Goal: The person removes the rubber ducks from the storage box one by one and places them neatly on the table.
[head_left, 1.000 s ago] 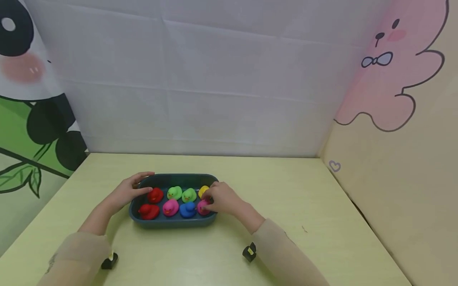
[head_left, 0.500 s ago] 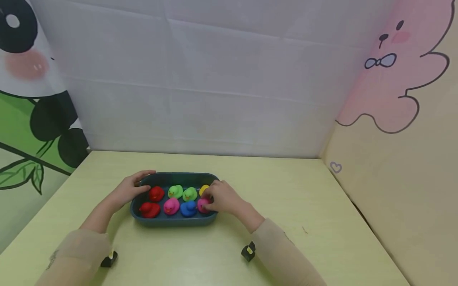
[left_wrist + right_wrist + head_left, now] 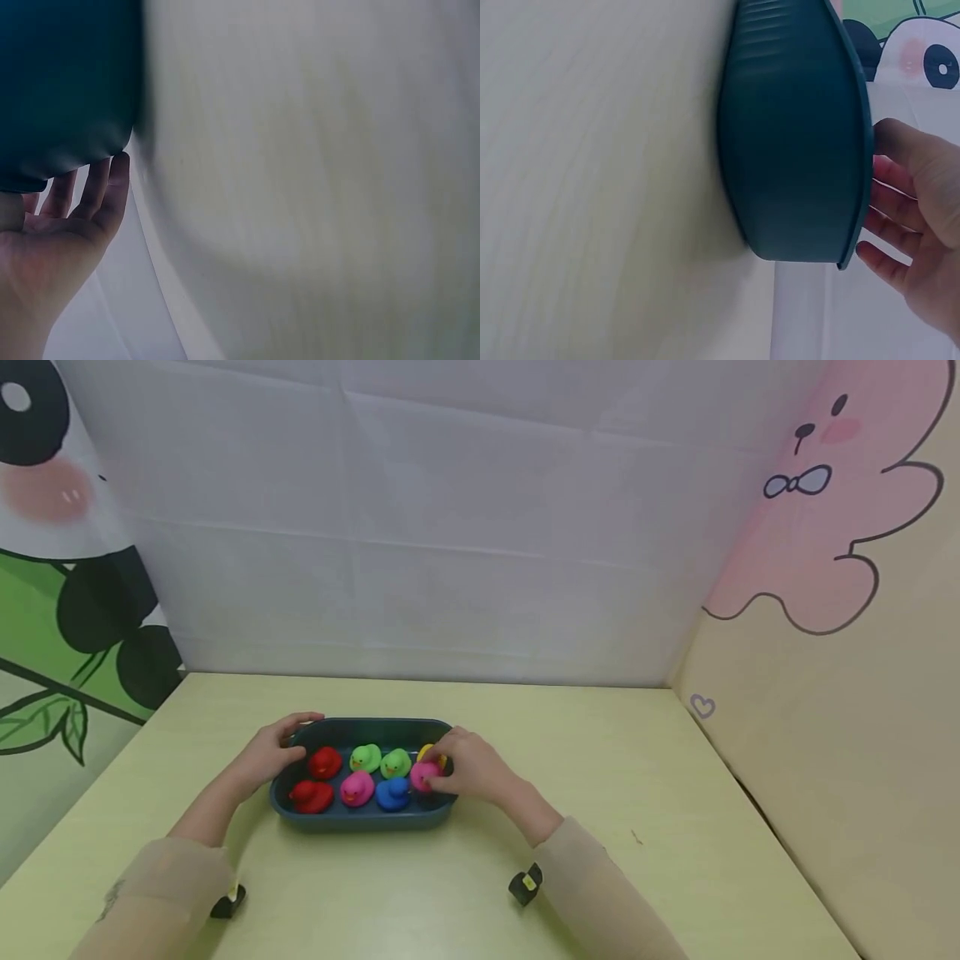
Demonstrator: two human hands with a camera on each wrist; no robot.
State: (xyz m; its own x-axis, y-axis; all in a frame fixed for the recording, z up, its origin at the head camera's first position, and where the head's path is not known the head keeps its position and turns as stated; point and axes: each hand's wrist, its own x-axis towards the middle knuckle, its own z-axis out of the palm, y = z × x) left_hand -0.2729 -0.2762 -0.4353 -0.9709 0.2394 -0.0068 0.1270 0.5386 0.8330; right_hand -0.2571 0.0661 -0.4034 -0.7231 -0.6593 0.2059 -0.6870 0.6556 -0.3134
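Backdrop [image 3: 465,527]: white creased cloth.
Table [image 3: 375,893]: pale top with faint grain.
Tray [image 3: 360,822]: dark teal, smooth, plastic-looking, a rounded oblong; eight ducks inside.
Left hand [image 3: 268,756]: thumb over the left-end rim, fingers bent lightly along the outer wall, holding that end.
Right hand [image 3: 476,767]: thumb and fingers nearly closed at the tray's right end, pinching one pink duck [image 3: 423,775].
Held duck: between thumb and fingertips; hard to tell whether it touches the tray floor.
Other ducks: glossy, rounded; red [image 3: 325,763], two green [image 3: 365,758] and yellow [image 3: 423,750] behind, red [image 3: 311,797], pink [image 3: 357,788] and blue [image 3: 393,794] in front.
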